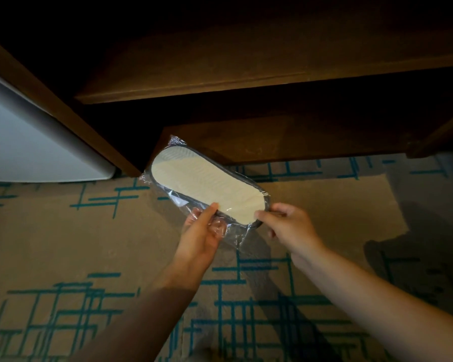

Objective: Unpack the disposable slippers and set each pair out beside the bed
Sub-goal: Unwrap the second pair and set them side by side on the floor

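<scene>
A pack of disposable slippers in clear plastic wrap is held in the air over the carpet, pale cream sole facing up, with a dark grey rim. My left hand grips the near end of the pack from below and the left, thumb on the sole's edge. My right hand pinches the near right end of the pack. Loose wrap crumples between the two hands. No bed is in view.
Dark wooden shelves stand right behind the pack, the lower shelf near floor level. A white mini fridge stands at the left. Tan carpet with teal lines covers the floor.
</scene>
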`<state>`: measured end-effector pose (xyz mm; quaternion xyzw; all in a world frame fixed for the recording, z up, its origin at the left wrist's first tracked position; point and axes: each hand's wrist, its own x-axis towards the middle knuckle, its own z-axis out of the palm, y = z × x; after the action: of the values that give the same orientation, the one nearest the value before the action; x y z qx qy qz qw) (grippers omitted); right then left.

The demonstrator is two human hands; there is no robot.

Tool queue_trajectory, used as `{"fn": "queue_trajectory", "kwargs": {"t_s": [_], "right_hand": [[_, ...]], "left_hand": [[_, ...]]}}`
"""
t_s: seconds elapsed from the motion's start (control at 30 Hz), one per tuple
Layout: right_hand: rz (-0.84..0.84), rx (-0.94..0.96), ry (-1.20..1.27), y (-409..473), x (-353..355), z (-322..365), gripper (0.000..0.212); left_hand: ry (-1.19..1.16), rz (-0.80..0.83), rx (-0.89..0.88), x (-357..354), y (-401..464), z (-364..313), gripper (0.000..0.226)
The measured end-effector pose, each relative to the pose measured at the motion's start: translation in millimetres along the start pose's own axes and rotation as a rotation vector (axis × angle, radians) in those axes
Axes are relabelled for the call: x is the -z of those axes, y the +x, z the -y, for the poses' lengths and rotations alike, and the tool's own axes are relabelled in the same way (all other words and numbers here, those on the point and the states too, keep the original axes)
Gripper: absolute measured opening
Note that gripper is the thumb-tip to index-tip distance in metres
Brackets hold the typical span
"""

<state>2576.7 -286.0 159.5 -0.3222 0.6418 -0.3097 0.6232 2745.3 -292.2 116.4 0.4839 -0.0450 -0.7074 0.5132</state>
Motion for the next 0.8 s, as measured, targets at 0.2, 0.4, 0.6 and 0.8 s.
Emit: {"fn": "queue_trajectory", "kwargs": {"t_s": [0.2, 0.4, 0.6, 0.8], "right_hand": [[0.058, -0.055, 0.194, 5.2, -0.7, -5.3, 0.012], [-0.133, -0.240, 0.566, 29.0, 38.6, -30.9, 0.011], [-0.292, -0.192, 0.595, 41.9, 71.3, -32.1, 0.021], [-0.300, -0.175, 0.707, 45.8, 79.7, -36.3, 0.017]], "left_hand": [[-0.085, -0.027, 0.001, 15.6, -6.1, -8.3, 0.011], [-0.167, -0.143, -0.087, 56.3, -3.5, -22.2, 0.042], [-0.139, -0.236, -0.116, 93.3, 2.4, -24.5, 0.049], [0.095, -0.156, 0.134, 102.8, 2.2, -17.7, 0.051]]}}
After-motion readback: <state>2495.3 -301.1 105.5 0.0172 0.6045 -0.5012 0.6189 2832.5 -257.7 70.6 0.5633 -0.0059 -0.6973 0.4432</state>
